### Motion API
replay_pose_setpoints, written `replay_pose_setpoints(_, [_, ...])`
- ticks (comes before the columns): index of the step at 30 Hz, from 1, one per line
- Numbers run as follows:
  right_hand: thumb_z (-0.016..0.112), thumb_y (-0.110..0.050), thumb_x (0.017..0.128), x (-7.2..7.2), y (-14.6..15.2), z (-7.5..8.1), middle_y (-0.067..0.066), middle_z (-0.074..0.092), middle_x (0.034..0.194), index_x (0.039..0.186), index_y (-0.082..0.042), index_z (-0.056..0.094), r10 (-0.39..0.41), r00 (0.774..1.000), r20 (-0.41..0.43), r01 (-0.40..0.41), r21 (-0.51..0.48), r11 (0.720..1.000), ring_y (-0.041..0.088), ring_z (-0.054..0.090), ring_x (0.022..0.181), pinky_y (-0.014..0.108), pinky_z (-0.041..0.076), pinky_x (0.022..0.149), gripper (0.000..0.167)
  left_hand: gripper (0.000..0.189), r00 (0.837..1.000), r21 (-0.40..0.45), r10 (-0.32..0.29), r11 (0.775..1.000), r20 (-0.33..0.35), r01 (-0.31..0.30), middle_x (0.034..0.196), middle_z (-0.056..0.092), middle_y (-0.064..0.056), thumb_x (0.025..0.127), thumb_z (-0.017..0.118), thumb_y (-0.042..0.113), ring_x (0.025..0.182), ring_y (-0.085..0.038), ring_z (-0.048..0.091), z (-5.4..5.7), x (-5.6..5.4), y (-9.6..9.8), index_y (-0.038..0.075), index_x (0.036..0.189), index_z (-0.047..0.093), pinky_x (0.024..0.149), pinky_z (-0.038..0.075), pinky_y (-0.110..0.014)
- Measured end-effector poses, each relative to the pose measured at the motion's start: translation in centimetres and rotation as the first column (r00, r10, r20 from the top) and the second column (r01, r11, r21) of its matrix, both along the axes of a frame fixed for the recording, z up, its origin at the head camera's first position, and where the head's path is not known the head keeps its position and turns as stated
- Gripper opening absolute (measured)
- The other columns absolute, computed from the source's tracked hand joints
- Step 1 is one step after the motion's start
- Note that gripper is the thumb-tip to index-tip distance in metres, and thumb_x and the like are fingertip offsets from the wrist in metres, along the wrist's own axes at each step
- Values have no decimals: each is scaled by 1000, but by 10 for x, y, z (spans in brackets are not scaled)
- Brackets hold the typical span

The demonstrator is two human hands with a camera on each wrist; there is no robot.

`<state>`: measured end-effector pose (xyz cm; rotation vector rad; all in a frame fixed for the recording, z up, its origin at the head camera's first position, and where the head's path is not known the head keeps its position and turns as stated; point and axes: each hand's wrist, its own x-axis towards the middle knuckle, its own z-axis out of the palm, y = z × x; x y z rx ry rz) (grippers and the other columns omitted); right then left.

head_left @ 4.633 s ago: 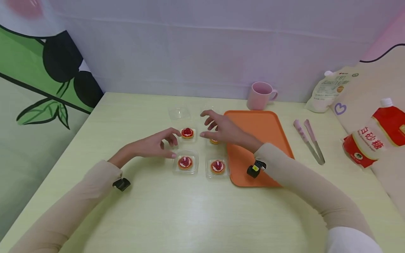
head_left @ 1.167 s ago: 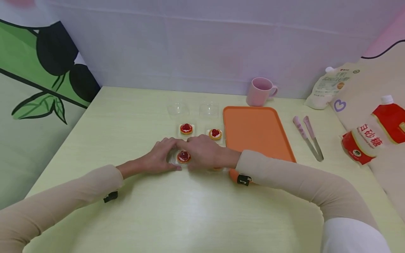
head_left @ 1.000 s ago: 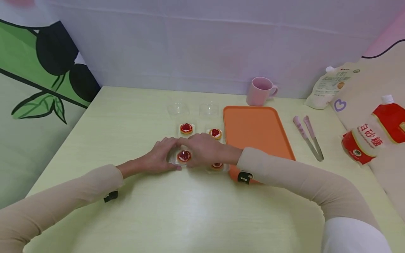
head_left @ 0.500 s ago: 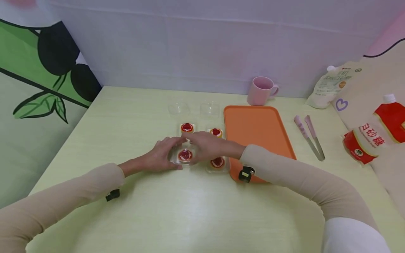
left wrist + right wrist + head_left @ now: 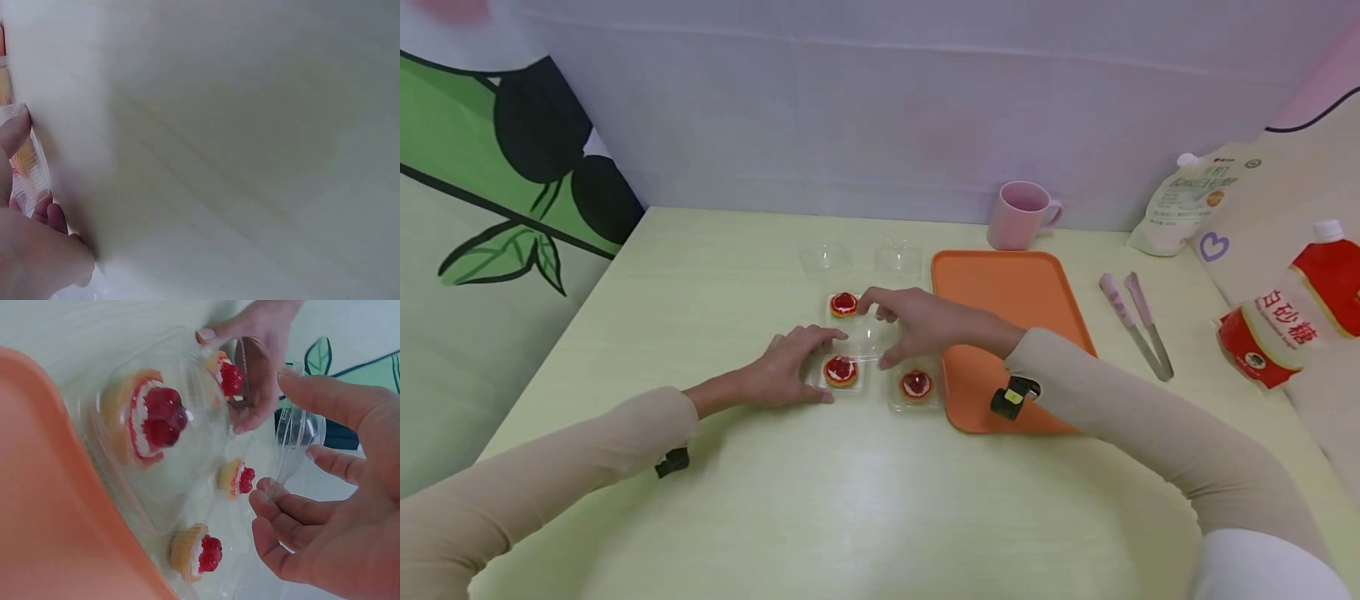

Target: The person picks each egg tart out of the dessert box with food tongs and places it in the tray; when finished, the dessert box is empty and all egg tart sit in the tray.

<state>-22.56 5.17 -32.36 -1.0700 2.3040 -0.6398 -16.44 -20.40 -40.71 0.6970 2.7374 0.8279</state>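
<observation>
One small round pastry tart topped with red fruit (image 5: 840, 372) sits on the pale desk (image 5: 850, 500) in its shallow, square, clear plastic base (image 5: 856, 387), whose edges the left hand (image 5: 786, 367) grips between thumb and fingers, while the fingers of the right hand (image 5: 927, 320) pinch a clear, domed plastic lid (image 5: 868, 340) by its far right corner. To finish this uncovering cleanly, the base is best steadied flat with light pressure, and the lid should pass well above the covered clear plastic box (image 5: 916, 385) at near right.
</observation>
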Motion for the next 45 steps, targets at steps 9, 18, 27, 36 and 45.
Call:
replay_pose_setpoints(9, [82,-24,83,-5,5,7,20,54,142,139,-15,43,-44,998,44,45,-36,998,35,52,132,47,45,107,69,87,1000,-2,-12,1000,16,12,123,53,-5,73,89,30,120,-25,48,-1,1,0,18,146,42,90,31,-43])
replay_pose_setpoints(18, [80,-24,84,-12,10,9,20,52,144,141,-15,44,-77,993,90,87,-104,991,37,51,133,49,45,106,68,99,999,25,-25,999,44,24,124,52,-4,69,91,35,118,-22,48,1,1,-2,20,151,37,91,31,-43])
replay_pose_setpoints(27, [78,-28,87,-19,10,10,18,55,142,143,-17,44,-132,974,184,153,-107,982,32,53,132,46,48,104,67,109,994,117,-43,993,101,31,126,49,-8,64,93,42,119,-23,46,3,0,-10,21,152,33,99,34,-48])
replay_pose_setpoints(36, [69,-50,90,-24,17,14,3,62,134,142,-29,46,-197,933,300,239,-110,965,25,58,126,47,43,108,61,60,986,309,150,943,-74,-120,116,53,-17,92,70,16,108,-29,51,12,-3,-19,6,144,42,88,43,-41])
replay_pose_setpoints(45, [44,-43,104,-32,5,17,21,58,140,151,-14,36,-111,851,513,247,-204,947,37,55,132,46,42,111,56,46,889,352,203,935,-410,-51,104,54,-13,94,65,6,97,-25,53,37,-21,-10,3,135,46,77,43,-39])
